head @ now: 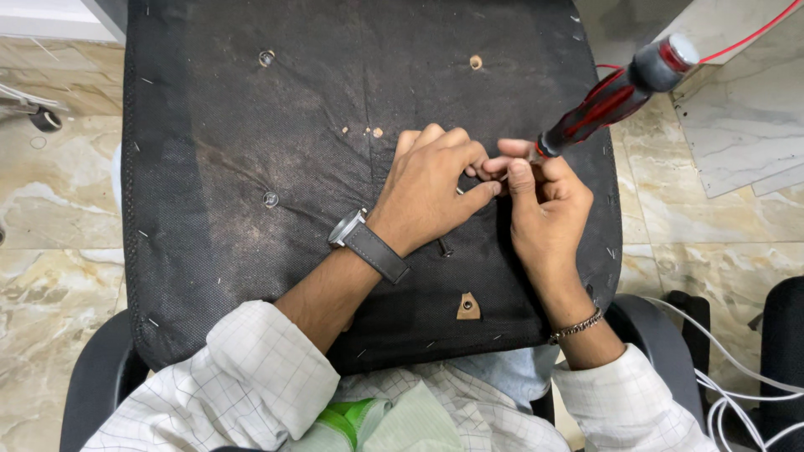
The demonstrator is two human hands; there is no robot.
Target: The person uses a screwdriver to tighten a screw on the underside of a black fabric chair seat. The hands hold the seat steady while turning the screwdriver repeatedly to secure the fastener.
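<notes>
A black chair seat [251, 167] lies upside down across my lap, its dusty fabric underside facing up. My right hand [544, 205] grips the shaft of a screwdriver, whose red and black handle [620, 92] slants up to the right. My left hand [435, 184], with a grey-strapped watch on the wrist, rests on the fabric and pinches at the screwdriver's tip, which my fingers hide. A dark screw [445, 248] lies on the fabric just below my left hand.
Metal threaded inserts [270, 199] and bolt holes [476, 62] dot the seat underside. A small brown tag [468, 307] sits near its front edge. Marble-patterned floor tiles [50, 192] surround the seat. Red wire runs at top right, white cables [737, 377] at lower right.
</notes>
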